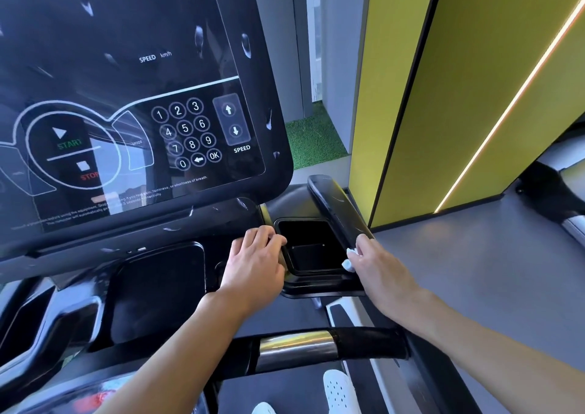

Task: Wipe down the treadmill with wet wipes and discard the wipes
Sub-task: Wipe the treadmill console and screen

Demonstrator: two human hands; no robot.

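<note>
The black treadmill console [133, 122] fills the upper left, with a keypad and START/STOP markings. Below it on the right is a black cup-holder tray [308, 249]. My right hand [380, 274] holds a crumpled white wet wipe [349, 260] against the tray's right rim, beside the sloping black side handle [338, 211]. My left hand [256, 261] rests on the tray's left edge, fingers curled over the rim. Most of the wipe is hidden under my right palm.
A front handlebar with a silver sensor band [297, 347] crosses below my arms. A yellow wall panel [443, 97] with a light strip stands to the right, over grey floor [474, 271]. Green turf [313, 141] lies beyond the console. White shoes [338, 391] stand on the belt.
</note>
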